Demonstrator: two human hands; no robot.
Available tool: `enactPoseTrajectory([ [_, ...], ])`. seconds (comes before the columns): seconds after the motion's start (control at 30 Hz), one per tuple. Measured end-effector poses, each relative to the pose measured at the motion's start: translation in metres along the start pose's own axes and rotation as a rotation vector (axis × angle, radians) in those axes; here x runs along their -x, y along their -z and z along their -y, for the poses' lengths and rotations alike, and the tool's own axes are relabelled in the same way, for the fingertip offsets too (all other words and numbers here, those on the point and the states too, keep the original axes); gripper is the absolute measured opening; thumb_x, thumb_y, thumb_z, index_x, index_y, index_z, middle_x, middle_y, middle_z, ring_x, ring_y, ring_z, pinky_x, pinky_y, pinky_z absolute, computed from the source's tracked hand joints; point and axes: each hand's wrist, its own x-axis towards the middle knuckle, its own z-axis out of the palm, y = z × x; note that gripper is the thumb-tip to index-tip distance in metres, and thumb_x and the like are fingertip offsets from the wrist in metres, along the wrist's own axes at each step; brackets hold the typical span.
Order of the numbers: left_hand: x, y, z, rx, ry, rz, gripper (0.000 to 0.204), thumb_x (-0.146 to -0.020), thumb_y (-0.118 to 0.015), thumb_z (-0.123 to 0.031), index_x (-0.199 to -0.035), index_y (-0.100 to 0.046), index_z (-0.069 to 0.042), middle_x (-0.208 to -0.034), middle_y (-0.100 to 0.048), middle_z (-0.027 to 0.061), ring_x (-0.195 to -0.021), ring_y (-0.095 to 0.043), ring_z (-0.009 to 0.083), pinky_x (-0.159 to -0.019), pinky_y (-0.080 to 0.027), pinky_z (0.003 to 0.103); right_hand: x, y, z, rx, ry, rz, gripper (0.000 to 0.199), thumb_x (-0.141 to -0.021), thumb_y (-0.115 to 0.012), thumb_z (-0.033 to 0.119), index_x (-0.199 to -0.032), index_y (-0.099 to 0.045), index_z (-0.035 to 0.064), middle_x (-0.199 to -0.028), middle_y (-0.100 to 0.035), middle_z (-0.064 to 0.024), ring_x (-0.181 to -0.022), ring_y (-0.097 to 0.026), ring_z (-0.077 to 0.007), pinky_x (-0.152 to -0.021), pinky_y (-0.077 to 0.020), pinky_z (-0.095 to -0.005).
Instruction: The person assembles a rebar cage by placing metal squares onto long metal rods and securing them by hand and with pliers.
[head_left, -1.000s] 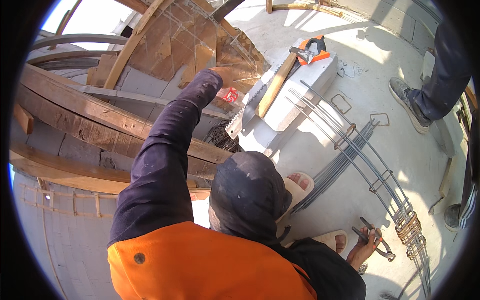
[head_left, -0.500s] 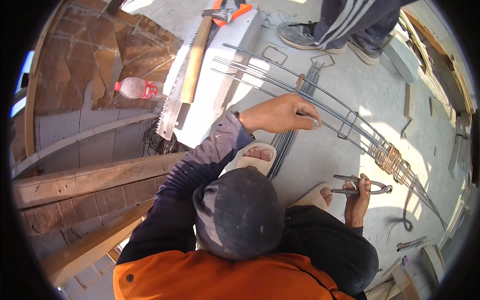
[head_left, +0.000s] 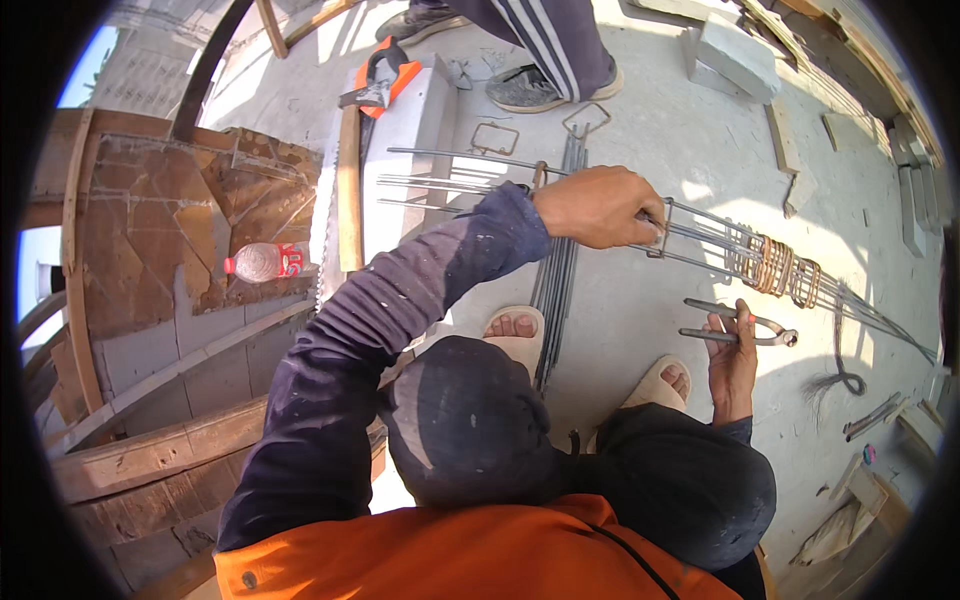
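A rebar cage of long thin steel rods lies across in front of me. My left hand reaches over it, its fingers pinched at a square wire stirrup around the rods. The fingertips are partly hidden by the hand. A dense bunch of rusty stirrups sits farther right on the same rods. My right hand is closed around the handles of steel pincers, held above the floor near my right foot, jaws pointing right.
More loose rods run beneath the cage. At left are a pale block with a saw and a wooden-handled hammer, and a bottle. Another person's shoe stands beyond the cage. A tie-wire bundle lies right.
My left hand has moved right along the cage to the stirrup. The right hand keeps hold of the pincers. The view has shifted, and the other person's legs appear farther left.
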Motion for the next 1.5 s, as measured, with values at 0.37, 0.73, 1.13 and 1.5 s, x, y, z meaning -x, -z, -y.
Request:
enactPoseTrajectory([
  [0.37,-0.125,-0.016,-0.031,-0.471,-0.053,0.099,0.028,-0.098,-0.068,-0.023,-0.119,-0.081,-0.010,-0.116,-0.077,0.0133,-0.108,-0.073,0.0354,-0.097,-0.057,0.047,-0.053,-0.022,-0.021,-0.281,-0.074,-0.049,0.039,-0.112,-0.064,0.035,-0.141,-0.060,0.0082,-0.118,-0.073,-0.0112,-0.114,-0.075,-0.0233,-0.094,-0.0641,-0.0361],
  [0.73,-0.216,-0.098,-0.028,-0.449,-0.199,0.087,0.028,-0.100,-0.069,-0.022,-0.125,-0.080,-0.016,-0.122,-0.072,0.0077,-0.101,-0.074,0.0311,-0.089,-0.059,0.044,-0.057,-0.039,-0.040,-0.338,-0.185,-0.018,0.042,-0.104,-0.077,0.038,-0.124,-0.062,0.0042,-0.113,-0.071,-0.0102,-0.105,-0.076,-0.0208,-0.085,-0.0619,-0.0319],
  [1.13,-0.243,-0.157,-0.035,-0.453,-0.403,0.094,0.025,-0.099,-0.070,-0.020,-0.122,-0.079,-0.018,-0.121,-0.067,0.0028,-0.100,-0.072,0.0257,-0.084,-0.060,0.042,-0.062,-0.040,-0.037,-0.388,-0.216,0.021,0.048,-0.105,-0.075,0.037,-0.133,-0.061,0.0018,-0.115,-0.071,-0.0092,-0.106,-0.075,-0.0215,-0.087,-0.0622,-0.0326],
  [1.5,-0.250,-0.165,-0.040,-0.417,-0.427,0.197,0.027,-0.100,-0.065,-0.026,-0.119,-0.080,-0.012,-0.123,-0.072,0.0062,-0.098,-0.073,0.0292,-0.083,-0.061,0.045,-0.065,-0.036,-0.037,-0.426,-0.238,0.061,0.034,-0.108,-0.071,0.033,-0.127,-0.061,0.0063,-0.117,-0.072,-0.0071,-0.108,-0.075,-0.0210,-0.090,-0.0627,-0.0343],
])
